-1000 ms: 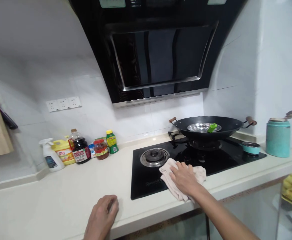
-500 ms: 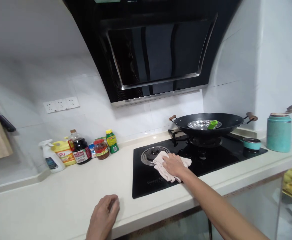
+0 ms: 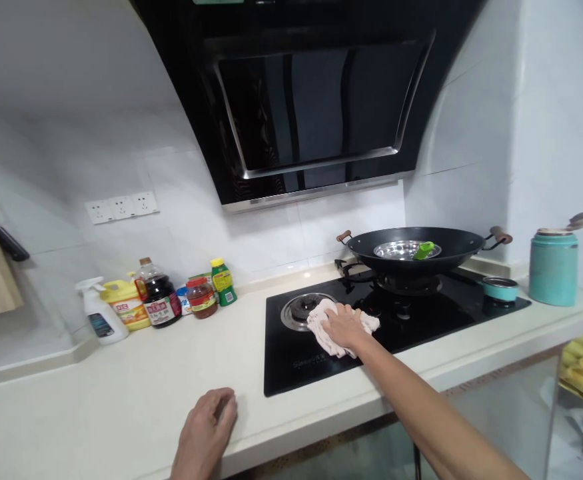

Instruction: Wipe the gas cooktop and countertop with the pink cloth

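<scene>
My right hand [image 3: 344,325] presses down on a pale pink cloth [image 3: 328,342], its fingers over the bunched fabric. The cloth lies on the black glass gas stove [image 3: 291,373], against the front right of the left burner [image 3: 298,310]. My left hand [image 3: 205,427] rests near the front edge of the white countertop [image 3: 136,407], left of the stove. It holds nothing; its fingers are loosely bent, with a gap between thumb and forefinger.
A black wok [image 3: 461,243] holding a steel dish [image 3: 396,250] with a green-handled tool [image 3: 424,251] sits on the right burner. Rightward are a teal cup-like lid [image 3: 501,291] and teal canister [image 3: 554,270]. A spray bottle [image 3: 102,317], sauce bottle [image 3: 160,300] and jar [image 3: 202,299] stand left. The range hood [image 3: 316,113] overhangs.
The cloth's near edge has drawn slightly back and the cloth looks a little more bunched under my right hand. My left hand stays in the same place on the countertop.
</scene>
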### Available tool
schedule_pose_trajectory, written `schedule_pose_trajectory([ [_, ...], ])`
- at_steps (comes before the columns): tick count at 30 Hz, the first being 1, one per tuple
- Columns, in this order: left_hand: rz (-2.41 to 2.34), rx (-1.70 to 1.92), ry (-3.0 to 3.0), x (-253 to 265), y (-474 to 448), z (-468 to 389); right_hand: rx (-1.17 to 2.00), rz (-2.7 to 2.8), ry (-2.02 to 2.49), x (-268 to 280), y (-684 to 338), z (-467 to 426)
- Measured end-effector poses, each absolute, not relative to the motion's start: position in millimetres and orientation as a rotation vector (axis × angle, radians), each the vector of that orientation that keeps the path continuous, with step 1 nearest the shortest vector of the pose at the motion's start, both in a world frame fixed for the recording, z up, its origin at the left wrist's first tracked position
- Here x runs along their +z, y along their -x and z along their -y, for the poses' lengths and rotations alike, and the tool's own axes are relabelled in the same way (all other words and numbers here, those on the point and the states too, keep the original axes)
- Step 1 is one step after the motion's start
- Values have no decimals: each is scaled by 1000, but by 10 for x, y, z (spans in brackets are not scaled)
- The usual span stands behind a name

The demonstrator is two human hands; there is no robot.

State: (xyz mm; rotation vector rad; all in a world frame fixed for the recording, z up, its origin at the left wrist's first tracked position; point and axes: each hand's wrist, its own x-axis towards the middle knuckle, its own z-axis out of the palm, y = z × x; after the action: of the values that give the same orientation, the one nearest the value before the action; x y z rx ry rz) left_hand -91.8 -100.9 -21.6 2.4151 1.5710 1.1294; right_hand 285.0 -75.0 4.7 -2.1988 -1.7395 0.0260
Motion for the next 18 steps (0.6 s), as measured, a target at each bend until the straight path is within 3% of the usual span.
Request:
schedule_pose_trajectory([
  [18, -1578, 1123, -2414, -278, 929, 991, 121, 1871, 2150, 61, -2862, 936],
])
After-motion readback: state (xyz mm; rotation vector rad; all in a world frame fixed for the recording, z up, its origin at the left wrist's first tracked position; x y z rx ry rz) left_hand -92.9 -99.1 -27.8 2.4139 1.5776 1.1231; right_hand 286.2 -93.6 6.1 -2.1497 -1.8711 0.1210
